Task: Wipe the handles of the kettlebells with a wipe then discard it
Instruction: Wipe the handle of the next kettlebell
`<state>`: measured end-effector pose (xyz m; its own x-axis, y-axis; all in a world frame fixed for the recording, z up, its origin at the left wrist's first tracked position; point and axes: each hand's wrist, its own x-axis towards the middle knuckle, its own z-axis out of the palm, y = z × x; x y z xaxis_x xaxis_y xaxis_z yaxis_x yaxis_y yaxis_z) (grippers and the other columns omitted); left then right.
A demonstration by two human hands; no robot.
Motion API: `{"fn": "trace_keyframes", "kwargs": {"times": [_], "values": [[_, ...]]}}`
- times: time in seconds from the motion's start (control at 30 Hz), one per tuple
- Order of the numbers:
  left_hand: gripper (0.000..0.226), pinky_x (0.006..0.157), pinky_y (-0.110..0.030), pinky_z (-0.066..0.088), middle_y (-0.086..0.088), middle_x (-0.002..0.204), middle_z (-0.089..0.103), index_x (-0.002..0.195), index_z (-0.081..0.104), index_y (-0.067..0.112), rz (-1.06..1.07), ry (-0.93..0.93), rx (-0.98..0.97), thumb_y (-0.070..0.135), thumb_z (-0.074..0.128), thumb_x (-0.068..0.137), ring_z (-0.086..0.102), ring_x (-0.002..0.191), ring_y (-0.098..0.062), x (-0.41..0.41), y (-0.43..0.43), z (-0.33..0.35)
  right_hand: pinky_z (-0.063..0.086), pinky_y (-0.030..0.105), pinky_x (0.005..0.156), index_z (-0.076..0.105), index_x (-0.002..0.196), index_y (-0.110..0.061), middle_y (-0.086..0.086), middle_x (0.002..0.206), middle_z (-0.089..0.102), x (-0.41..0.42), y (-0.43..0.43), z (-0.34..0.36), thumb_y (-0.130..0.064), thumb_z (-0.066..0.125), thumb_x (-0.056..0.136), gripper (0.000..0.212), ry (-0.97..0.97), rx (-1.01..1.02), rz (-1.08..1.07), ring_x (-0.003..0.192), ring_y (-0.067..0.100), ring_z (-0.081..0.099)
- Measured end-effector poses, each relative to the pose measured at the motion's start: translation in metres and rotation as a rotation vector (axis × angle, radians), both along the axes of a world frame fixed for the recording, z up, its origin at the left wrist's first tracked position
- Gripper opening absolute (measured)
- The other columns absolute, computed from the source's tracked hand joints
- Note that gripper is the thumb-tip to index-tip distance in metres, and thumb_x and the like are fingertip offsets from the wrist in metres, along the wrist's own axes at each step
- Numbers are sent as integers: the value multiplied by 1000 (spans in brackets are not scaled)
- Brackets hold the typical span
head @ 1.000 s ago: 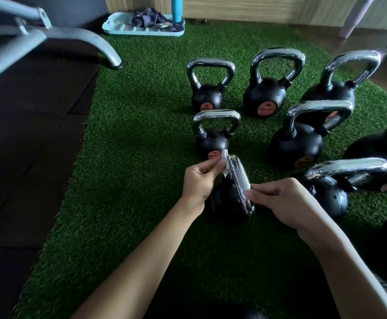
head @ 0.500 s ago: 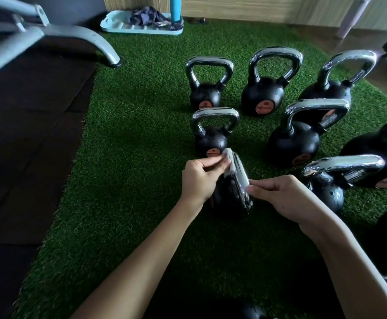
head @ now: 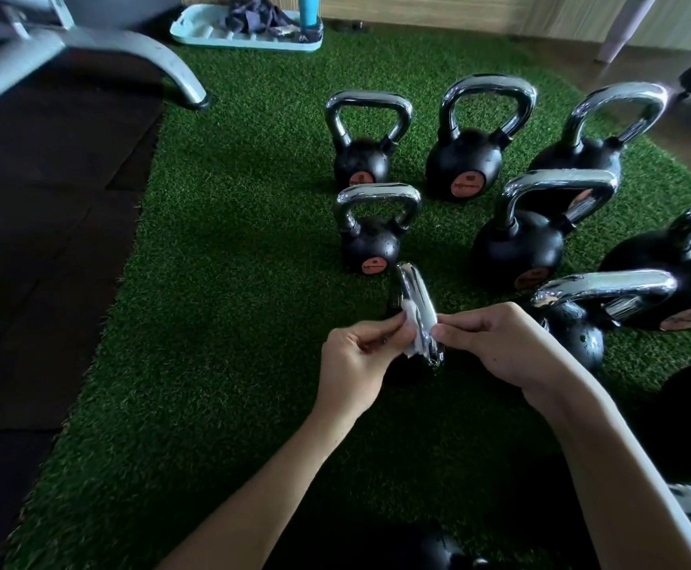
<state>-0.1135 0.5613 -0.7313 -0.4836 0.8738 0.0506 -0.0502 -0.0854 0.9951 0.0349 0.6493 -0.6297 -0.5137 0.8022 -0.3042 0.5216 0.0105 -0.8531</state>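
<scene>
Head view: my left hand pinches the white wipe between thumb and curled fingers, pressing it against the left side of the chrome handle of the nearest kettlebell. My right hand, its fingers curled as well, pinches that handle from the right, just opposite the wipe. The kettlebell stands on the green turf, with the other kettlebells in rows beyond and to the right, and a pale tray at the turf's far edge.
</scene>
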Motion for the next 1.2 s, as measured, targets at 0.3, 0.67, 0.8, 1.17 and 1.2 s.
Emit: {"fn": "trace_keyframes", "kwargs": {"times": [0.3,0.67,0.8,1.17,1.2], "values": [[22,85,-40,60,6,103,77,111,78,12,-33,246,110,16,75,90,74,97,-18,11,-22,-24,52,22,82,77,83,-42,-19,80,77,0,2,-5,-27,79,85,15,-6,20,-20,74,-9,68],[24,77,-30,61,7,98,79,112,76,14,104,260,42,15,75,89,75,90,-9,-13,-28,-1,46,24,84,71,119,-45,-16,101,68,7,-6,-9,-55,81,73,48,-220,514,-94,94,0,61],[22,64,-27,56,4,90,78,106,76,19,45,301,94,21,81,84,72,73,-16,-17,-29,50,47,16,72,78,101,-45,-21,90,75,-6,-17,7,-55,76,79,25,27,318,19,81,-12,64],[44,65,-11,45,21,101,73,122,60,48,84,341,-264,39,80,83,62,74,3,-36,0,65,47,32,64,76,82,-33,-7,73,75,15,12,-17,-25,73,87,10,89,347,-352,63,14,64],[45,66,-11,44,21,99,73,125,61,49,73,337,-328,45,78,84,63,81,4,-35,8,63,46,31,63,74,82,-33,-6,73,75,15,14,-22,-27,73,87,9,73,299,-359,60,13,62]]}}
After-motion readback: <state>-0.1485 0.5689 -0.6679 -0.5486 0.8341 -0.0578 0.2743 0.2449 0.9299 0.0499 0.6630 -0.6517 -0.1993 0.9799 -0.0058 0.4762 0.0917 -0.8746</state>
